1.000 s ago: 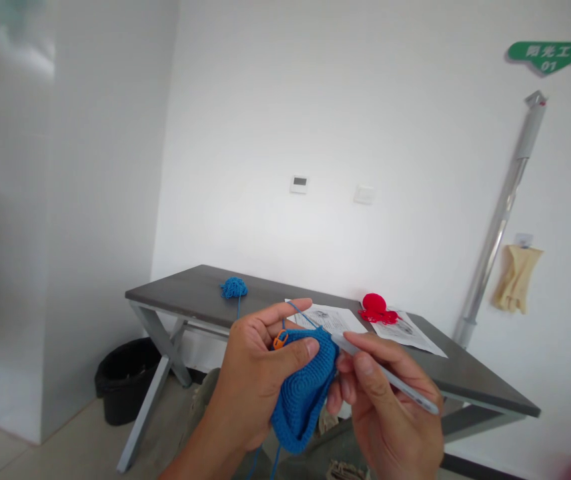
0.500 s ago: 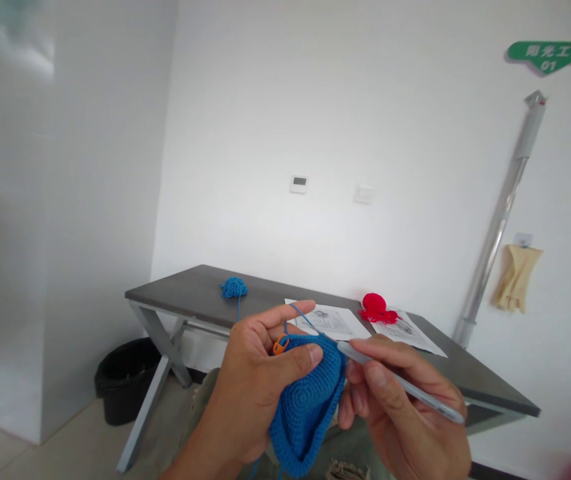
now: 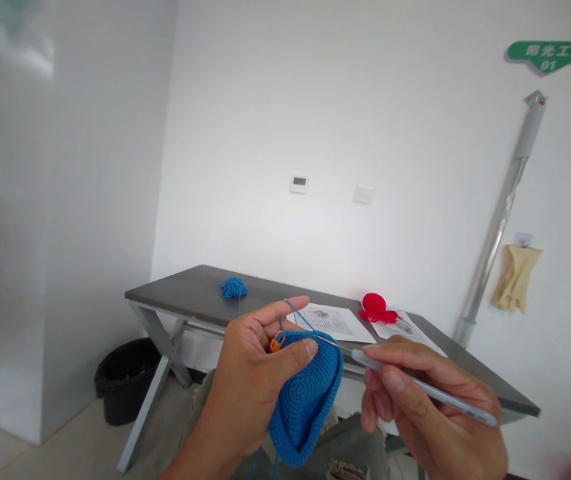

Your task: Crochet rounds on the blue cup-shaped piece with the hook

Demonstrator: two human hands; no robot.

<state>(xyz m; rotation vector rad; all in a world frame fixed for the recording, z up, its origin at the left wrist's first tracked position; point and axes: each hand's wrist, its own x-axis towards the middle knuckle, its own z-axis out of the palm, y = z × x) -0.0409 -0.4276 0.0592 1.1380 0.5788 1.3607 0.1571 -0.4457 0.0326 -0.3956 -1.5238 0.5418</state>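
Observation:
My left hand [image 3: 255,373] pinches a blue crochet piece [image 3: 305,400] by its upper edge, thumb in front. Blue yarn runs over the raised left index finger down to that edge. An orange stitch marker [image 3: 277,342] hangs at the piece's upper left, beside the thumb. In my right hand [image 3: 430,400] is a crochet hook [image 3: 445,395] with a grey handle, held like a pen. Its thin metal shaft reaches left to the top edge of the piece, where the yarn meets it; the very tip is too small to make out.
Beyond my hands stands a dark table [image 3: 185,290] with a blue yarn ball [image 3: 234,287], a red yarn ball [image 3: 374,305] and printed sheets [image 3: 338,322]. A black bin [image 3: 120,393] is on the floor at the left. Gloves [image 3: 518,277] hang on the wall.
My right hand has moved right and slightly down with the hook, so more of the metal shaft shows. The left hand and crochet piece have shifted slightly left.

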